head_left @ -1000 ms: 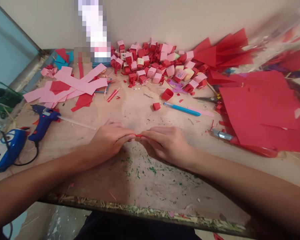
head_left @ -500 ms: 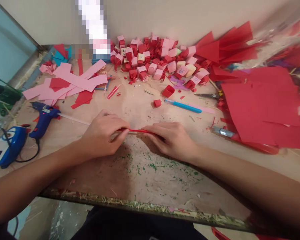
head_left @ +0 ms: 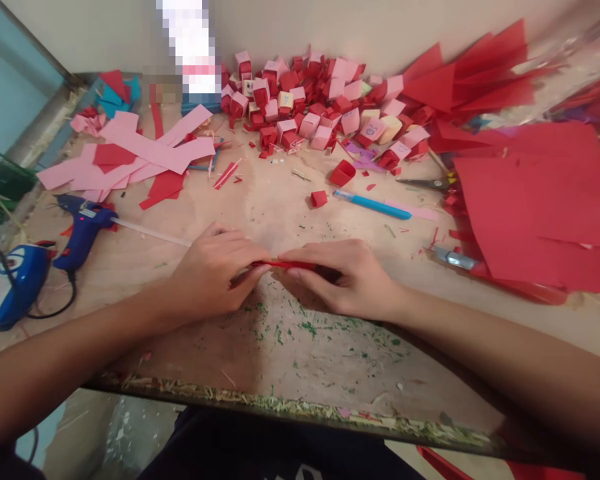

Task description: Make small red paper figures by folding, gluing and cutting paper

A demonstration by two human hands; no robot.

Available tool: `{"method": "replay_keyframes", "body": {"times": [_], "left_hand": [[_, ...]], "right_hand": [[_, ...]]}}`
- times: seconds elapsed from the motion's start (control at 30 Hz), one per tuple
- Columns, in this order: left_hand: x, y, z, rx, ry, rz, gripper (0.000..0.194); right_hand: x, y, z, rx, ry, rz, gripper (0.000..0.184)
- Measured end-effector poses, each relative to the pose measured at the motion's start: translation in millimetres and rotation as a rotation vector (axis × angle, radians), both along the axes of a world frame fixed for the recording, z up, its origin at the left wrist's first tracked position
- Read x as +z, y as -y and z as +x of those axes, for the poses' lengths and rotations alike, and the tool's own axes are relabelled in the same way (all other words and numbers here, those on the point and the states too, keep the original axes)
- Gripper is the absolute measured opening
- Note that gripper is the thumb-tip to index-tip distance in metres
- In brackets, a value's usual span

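My left hand [head_left: 220, 270] and right hand [head_left: 350, 277] are pinching a red strip [head_left: 291, 265], right of the glue gun [head_left: 83, 227].

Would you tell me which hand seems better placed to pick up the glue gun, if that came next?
Probably the left hand: it is nearer the glue gun, and the right hand would have to reach past it. Both hold the red strip, though.

The hot-glue gun [head_left: 81, 233] was dark blue, the capped slim pen [head_left: 373, 205] bright blue, the flat paper sheets [head_left: 535, 200] plain red.
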State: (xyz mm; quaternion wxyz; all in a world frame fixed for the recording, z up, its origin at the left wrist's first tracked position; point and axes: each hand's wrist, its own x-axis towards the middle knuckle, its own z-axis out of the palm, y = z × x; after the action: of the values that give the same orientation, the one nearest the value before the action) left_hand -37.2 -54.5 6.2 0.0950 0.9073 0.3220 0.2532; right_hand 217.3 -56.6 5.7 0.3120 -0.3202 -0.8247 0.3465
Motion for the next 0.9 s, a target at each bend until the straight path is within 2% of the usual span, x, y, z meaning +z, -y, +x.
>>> {"method": "replay_keyframes", "body": {"times": [0.13,0.37,0.5,0.67,0.77,0.9], "left_hand": [[1.1,0,-2,-0.030,-0.047,0.036,0.013],[3.4,-1,-9,-0.086,-0.174,0.175,0.016],[4.7,1,-10,-0.148,-0.198,0.253,0.020],[2.2,4,-8,-0.223,-0.126,0.307,0.012],[0.4,7,-7,-0.207,-0.118,0.240,0.018],[-0.1,9,-7,-0.177,-0.207,0.104,0.025]], "right_hand": [[5.2,1,-2,-0.010,-0.028,-0.359,0.025],[8.5,-1,-5,0.067,-0.090,-0.723,0.020],[8.9,-2,-6,0.081,-0.090,-0.769,0.022],[8.7,0,-8,0.064,-0.059,-0.747,0.024],[8.4,2,-9,0.013,-0.061,-0.750,0.024],[6.3,5,-11,-0.030,-0.089,-0.755,0.025]]}}
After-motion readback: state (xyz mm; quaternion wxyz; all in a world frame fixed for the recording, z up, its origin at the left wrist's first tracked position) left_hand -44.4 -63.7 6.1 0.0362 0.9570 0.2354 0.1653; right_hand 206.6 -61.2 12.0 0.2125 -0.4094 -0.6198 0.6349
